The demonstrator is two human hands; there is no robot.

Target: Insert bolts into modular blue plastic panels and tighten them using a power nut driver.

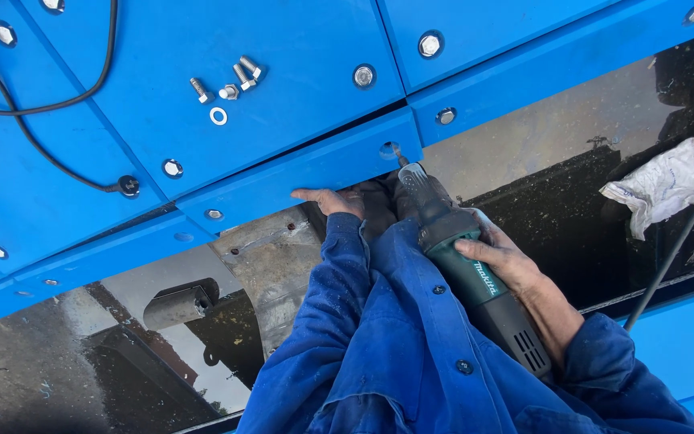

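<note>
My right hand (501,259) grips a teal and grey hand-held grinder (475,281). Its thin bit tip sits at a round hole (389,150) in a blue metal strip (299,173). My left hand (332,201) rests with fingers spread flat against the lower edge of that strip, just left of the tool. Both arms wear blue work sleeves. Part of the left hand is hidden behind the sleeve and tool.
Loose bolts (234,79), a nut and a washer (218,116) lie on the blue panel (283,48) above. A black cable (58,104) runs across the upper left. A crumpled white rag (659,186) lies at right on dark metal. A short pipe stub (177,305) sticks out lower left.
</note>
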